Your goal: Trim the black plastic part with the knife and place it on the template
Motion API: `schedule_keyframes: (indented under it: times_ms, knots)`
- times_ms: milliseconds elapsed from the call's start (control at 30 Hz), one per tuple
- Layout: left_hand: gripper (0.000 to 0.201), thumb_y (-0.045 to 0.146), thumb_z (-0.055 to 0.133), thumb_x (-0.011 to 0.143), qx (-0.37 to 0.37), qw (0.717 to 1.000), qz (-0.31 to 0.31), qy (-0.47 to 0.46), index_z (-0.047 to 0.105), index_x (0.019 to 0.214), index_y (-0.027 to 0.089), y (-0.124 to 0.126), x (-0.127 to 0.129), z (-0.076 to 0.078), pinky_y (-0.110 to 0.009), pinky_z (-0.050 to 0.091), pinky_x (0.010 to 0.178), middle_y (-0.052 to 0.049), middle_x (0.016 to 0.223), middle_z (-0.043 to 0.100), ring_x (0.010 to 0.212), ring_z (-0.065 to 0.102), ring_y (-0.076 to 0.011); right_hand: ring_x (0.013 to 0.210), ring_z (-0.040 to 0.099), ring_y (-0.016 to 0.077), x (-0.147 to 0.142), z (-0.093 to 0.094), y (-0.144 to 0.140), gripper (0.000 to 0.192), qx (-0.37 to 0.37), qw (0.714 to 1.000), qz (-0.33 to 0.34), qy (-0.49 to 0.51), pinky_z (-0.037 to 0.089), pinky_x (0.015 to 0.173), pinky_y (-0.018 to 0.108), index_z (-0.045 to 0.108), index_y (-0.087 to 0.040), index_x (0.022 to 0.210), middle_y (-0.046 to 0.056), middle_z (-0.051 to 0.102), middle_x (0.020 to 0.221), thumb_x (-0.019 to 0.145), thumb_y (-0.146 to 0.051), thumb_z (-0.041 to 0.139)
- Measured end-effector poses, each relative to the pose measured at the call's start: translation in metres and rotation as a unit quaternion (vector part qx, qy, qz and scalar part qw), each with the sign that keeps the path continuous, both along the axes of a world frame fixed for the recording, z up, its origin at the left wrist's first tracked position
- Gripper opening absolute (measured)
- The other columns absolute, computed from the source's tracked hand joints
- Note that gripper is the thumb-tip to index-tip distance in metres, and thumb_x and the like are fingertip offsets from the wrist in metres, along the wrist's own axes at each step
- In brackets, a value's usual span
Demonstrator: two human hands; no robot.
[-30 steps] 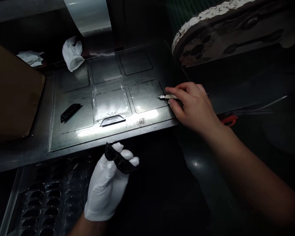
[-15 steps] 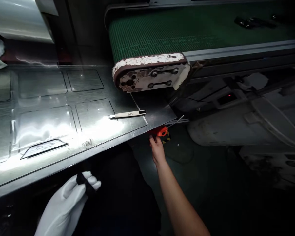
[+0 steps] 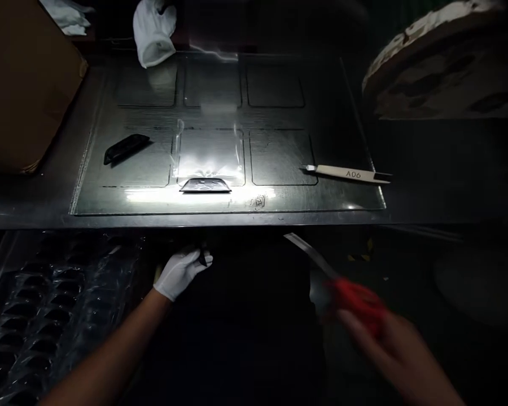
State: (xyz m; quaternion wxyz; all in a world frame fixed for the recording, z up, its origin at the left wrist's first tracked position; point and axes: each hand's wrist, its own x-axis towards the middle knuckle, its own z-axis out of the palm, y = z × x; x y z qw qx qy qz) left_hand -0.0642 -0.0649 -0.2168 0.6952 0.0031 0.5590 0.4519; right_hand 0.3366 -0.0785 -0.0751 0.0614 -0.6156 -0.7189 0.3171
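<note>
My left hand (image 3: 180,274), in a white glove, is just below the bench's front edge. Its fingers pinch a small dark piece (image 3: 202,257), partly hidden. My bare right hand (image 3: 387,344), blurred by motion, is wrapped round red-handled scissors (image 3: 355,301). Their metal blade points up and left toward the bench edge. On the clear sheet (image 3: 279,200) lie a black trapezoid-shaped part (image 3: 205,185) near the front and another black part (image 3: 126,148) to its left. A pale-handled craft knife marked A06 (image 3: 347,173) rests toward the right of the sheet.
A tray of several dark parts in clear plastic (image 3: 59,316) is at lower left. A cardboard box (image 3: 25,84) stands at the left of the bench. A white glove (image 3: 153,36) lies at the back. The conveyor's end (image 3: 444,67) juts in at upper right.
The view has swung left, bringing the box and tray into sight. My right hand has lifted the scissors from beside the bench's right end. My left hand still holds the dark piece.
</note>
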Motion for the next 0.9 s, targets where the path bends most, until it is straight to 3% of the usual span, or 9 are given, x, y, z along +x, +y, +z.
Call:
schedule_keyframes:
  times_ms: [100, 200, 300, 433, 533, 700, 900]
  knots:
    - [0.014, 0.019, 0.076, 0.093, -0.004, 1.000, -0.009, 0.009, 0.071, 0.104, 0.011, -0.005, -0.005, -0.014, -0.041, 0.065, 0.087, -0.008, 0.100, 0.075, 0.099, 0.074, -0.0227, 0.061, 0.073, 0.0247, -0.062, -0.001, 0.006, 0.023, -0.164, 0.980, 0.114, 0.012, 0.046, 0.055, 0.033, 0.065, -0.025, 0.114, 0.000, 0.076, 0.075, 0.107, -0.036, 0.045]
    - [0.016, 0.019, 0.073, 0.095, 0.009, 1.000, -0.001, 0.025, 0.070, 0.110, 0.013, -0.010, -0.011, -0.025, -0.040, 0.065, 0.087, -0.006, 0.107, 0.074, 0.101, 0.073, -0.0219, 0.061, 0.073, 0.0253, -0.110, -0.008, 0.020, 0.017, -0.162, 0.964, 0.206, -0.055, 0.036, 0.054, 0.031, 0.059, -0.022, 0.106, 0.000, 0.075, 0.073, 0.108, -0.030, 0.045]
    - [0.019, 0.021, 0.073, 0.096, 0.021, 0.999, 0.007, 0.041, 0.069, 0.113, 0.014, -0.015, -0.016, -0.034, -0.043, 0.064, 0.090, -0.007, 0.112, 0.072, 0.103, 0.072, -0.0224, 0.059, 0.073, 0.0270, -0.133, -0.015, 0.027, 0.017, -0.138, 0.954, 0.247, -0.100, 0.028, 0.053, 0.032, 0.056, -0.021, 0.107, 0.002, 0.076, 0.074, 0.109, -0.029, 0.042]
    - [0.022, 0.026, 0.072, 0.097, 0.022, 0.996, 0.014, 0.085, 0.068, 0.116, 0.015, -0.019, -0.021, -0.042, -0.045, 0.063, 0.093, -0.008, 0.118, 0.071, 0.107, 0.070, -0.0234, 0.062, 0.074, 0.0274, -0.142, -0.019, 0.031, 0.019, -0.150, 0.951, 0.242, -0.118, 0.027, 0.054, 0.032, 0.055, -0.020, 0.109, 0.003, 0.077, 0.075, 0.110, -0.032, 0.041]
    - [0.024, 0.030, 0.069, 0.099, 0.011, 0.991, -0.015, 0.132, 0.068, 0.119, 0.017, -0.019, -0.022, -0.045, -0.046, 0.062, 0.095, -0.010, 0.125, 0.069, 0.111, 0.069, -0.0242, 0.067, 0.075, 0.0286, -0.141, -0.021, 0.033, 0.020, -0.171, 0.950, 0.241, -0.098, 0.028, 0.056, 0.032, 0.056, -0.020, 0.113, 0.004, 0.078, 0.081, 0.110, -0.032, 0.041]
    - [0.030, 0.036, 0.069, 0.099, -0.033, 0.962, -0.140, 0.233, 0.068, 0.121, 0.015, -0.016, -0.027, -0.044, -0.049, 0.061, 0.097, -0.010, 0.125, 0.071, 0.112, 0.070, -0.0255, 0.074, 0.076, 0.0325, -0.136, -0.027, 0.036, 0.024, -0.207, 0.949, 0.214, -0.100, 0.033, 0.060, 0.033, 0.056, -0.021, 0.113, 0.006, 0.079, 0.085, 0.109, -0.040, 0.043]
    - [0.019, 0.032, 0.078, 0.092, -0.072, 0.902, -0.279, 0.323, 0.073, 0.101, 0.016, -0.018, -0.050, -0.036, -0.053, 0.054, 0.107, -0.008, 0.117, 0.074, 0.117, 0.068, -0.0270, 0.079, 0.075, 0.0334, -0.135, -0.028, 0.042, 0.025, -0.223, 0.946, 0.210, -0.105, 0.040, 0.066, 0.035, 0.055, -0.021, 0.113, 0.008, 0.077, 0.087, 0.109, -0.041, 0.041]
